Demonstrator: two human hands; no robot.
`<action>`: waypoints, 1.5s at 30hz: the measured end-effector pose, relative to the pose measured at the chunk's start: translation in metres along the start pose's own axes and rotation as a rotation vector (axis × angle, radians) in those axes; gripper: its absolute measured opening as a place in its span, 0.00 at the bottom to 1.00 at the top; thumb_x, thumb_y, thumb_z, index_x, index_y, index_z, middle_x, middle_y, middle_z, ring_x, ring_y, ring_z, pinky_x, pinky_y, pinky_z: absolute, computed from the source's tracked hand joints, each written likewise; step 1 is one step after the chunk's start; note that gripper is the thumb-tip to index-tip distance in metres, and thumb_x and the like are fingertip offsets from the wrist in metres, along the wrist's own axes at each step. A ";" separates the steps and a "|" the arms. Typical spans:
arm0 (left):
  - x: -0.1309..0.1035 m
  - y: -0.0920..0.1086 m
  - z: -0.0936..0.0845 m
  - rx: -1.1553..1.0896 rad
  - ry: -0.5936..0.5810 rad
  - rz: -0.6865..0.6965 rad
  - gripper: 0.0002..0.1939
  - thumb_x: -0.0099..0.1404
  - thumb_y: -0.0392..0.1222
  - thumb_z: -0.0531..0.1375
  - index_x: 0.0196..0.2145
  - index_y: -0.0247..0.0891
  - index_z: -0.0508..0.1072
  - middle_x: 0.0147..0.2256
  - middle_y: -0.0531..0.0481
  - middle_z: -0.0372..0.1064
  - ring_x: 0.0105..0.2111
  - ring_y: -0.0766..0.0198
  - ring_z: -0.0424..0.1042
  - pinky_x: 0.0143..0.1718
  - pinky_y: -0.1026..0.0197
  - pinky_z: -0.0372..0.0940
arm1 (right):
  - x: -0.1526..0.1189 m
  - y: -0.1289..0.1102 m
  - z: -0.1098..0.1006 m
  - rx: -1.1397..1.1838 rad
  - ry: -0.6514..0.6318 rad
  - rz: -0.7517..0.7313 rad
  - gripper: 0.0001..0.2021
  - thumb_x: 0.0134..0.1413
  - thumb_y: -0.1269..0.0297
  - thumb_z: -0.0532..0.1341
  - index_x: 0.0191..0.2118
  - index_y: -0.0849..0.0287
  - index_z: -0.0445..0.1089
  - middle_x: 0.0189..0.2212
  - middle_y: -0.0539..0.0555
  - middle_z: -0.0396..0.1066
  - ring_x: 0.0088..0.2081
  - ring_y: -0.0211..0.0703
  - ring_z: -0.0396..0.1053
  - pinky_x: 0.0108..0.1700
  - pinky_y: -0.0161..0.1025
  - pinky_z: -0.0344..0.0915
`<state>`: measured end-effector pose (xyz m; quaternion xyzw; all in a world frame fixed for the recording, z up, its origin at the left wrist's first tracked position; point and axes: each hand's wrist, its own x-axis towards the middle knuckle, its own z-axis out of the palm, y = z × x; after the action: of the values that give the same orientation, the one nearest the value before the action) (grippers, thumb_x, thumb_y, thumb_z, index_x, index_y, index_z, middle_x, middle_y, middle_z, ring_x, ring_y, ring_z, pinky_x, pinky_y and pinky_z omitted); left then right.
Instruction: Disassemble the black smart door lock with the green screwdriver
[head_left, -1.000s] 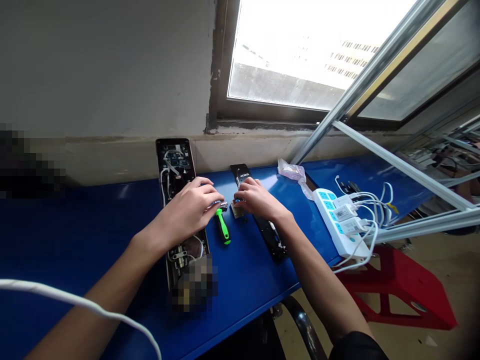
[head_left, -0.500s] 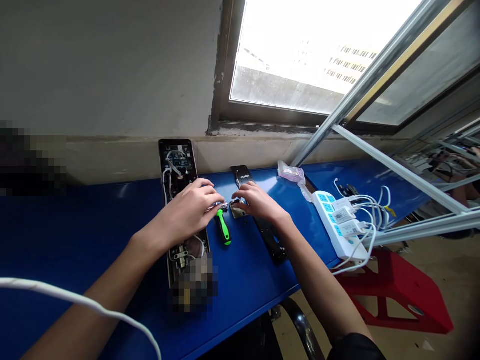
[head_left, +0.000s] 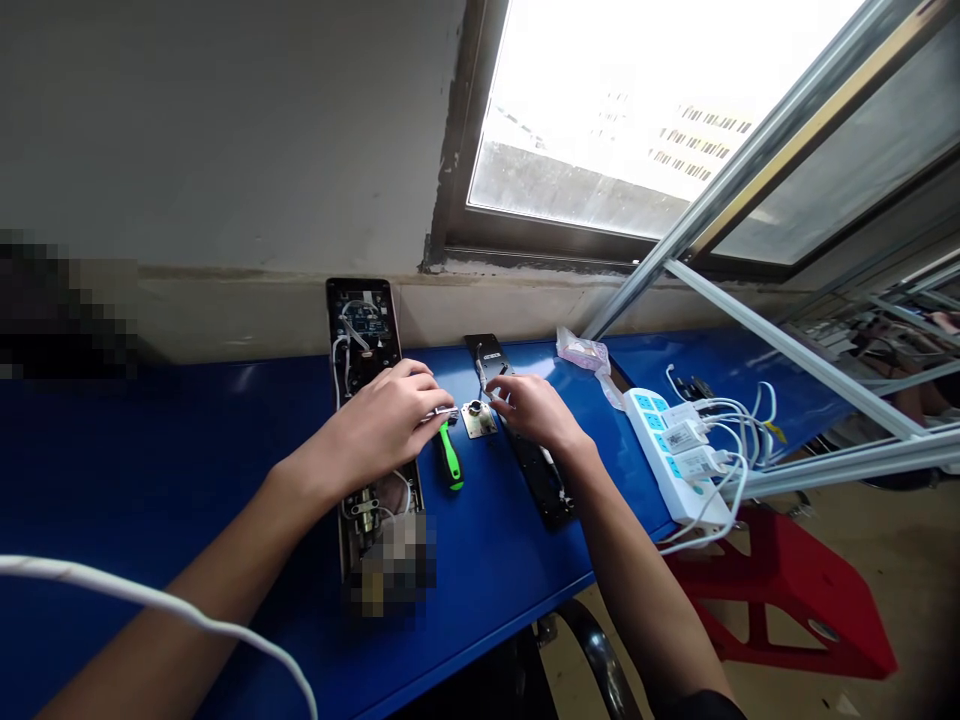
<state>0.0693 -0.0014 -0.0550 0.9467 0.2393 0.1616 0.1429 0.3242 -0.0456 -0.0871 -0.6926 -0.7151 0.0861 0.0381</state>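
Right now both hands work at the middle of the blue bench (head_left: 150,450), either side of a small square metal plate (head_left: 478,419) that lies flat on it. Left of that plate, the left hand (head_left: 382,425) is curled, its fingertips pinched on a small silvery part (head_left: 445,411) that sticks out toward the plate; whether the part touches the plate cannot be told. Just below and left of the plate lies a screwdriver with a green handle (head_left: 450,458), its tip end under the left hand's fingers. Right of the plate, the right hand (head_left: 534,411) is loosely curved with fingers bent toward the plate's right edge, close to it; it grips nothing that shows, and contact with the plate cannot be told. Under the left wrist, left of the plate, lies an opened lock body (head_left: 364,340) with a circuit board and white wires showing. Right of the plate, under the right wrist, lies a long black panel (head_left: 544,480). Further right of the plate sits a white power strip (head_left: 675,465) with plugs and white cables, and behind it a small plastic bag (head_left: 581,350).
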 end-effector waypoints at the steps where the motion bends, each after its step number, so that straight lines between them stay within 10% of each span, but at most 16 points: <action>1: 0.000 0.000 0.000 0.000 -0.002 0.001 0.14 0.76 0.41 0.55 0.49 0.38 0.81 0.47 0.42 0.77 0.56 0.48 0.67 0.55 0.46 0.68 | 0.001 -0.001 0.000 0.003 0.004 0.005 0.15 0.68 0.56 0.62 0.54 0.59 0.72 0.50 0.56 0.74 0.47 0.45 0.75 0.50 0.48 0.75; 19: -0.003 -0.001 -0.010 -0.045 -0.001 -0.018 0.14 0.75 0.43 0.57 0.50 0.38 0.81 0.48 0.42 0.78 0.55 0.50 0.69 0.54 0.50 0.69 | 0.005 -0.007 0.002 0.074 0.128 0.057 0.13 0.67 0.58 0.64 0.50 0.60 0.73 0.47 0.56 0.75 0.46 0.45 0.75 0.50 0.49 0.74; 25: -0.014 -0.019 -0.035 -0.088 0.045 -0.135 0.15 0.74 0.44 0.56 0.51 0.42 0.81 0.46 0.46 0.80 0.43 0.56 0.78 0.45 0.56 0.71 | -0.010 -0.042 -0.015 0.232 0.335 -0.119 0.10 0.68 0.60 0.62 0.48 0.57 0.76 0.46 0.58 0.75 0.46 0.47 0.73 0.47 0.45 0.71; 33: -0.024 -0.041 -0.045 -0.127 -0.001 -0.189 0.15 0.71 0.42 0.56 0.46 0.44 0.82 0.45 0.49 0.82 0.41 0.58 0.80 0.41 0.61 0.70 | -0.018 -0.100 -0.027 0.325 0.240 -0.492 0.08 0.67 0.62 0.64 0.49 0.53 0.76 0.42 0.52 0.78 0.44 0.43 0.71 0.46 0.41 0.70; 45: -0.027 -0.041 -0.049 -0.136 0.058 -0.185 0.15 0.69 0.39 0.57 0.44 0.45 0.84 0.42 0.49 0.83 0.39 0.57 0.80 0.42 0.62 0.71 | 0.001 -0.123 0.003 0.226 0.227 -0.538 0.10 0.69 0.62 0.61 0.50 0.59 0.76 0.45 0.58 0.76 0.46 0.49 0.70 0.47 0.45 0.70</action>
<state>0.0123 0.0290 -0.0310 0.9036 0.3183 0.1908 0.2141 0.2028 -0.0480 -0.0681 -0.4749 -0.8500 0.0741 0.2157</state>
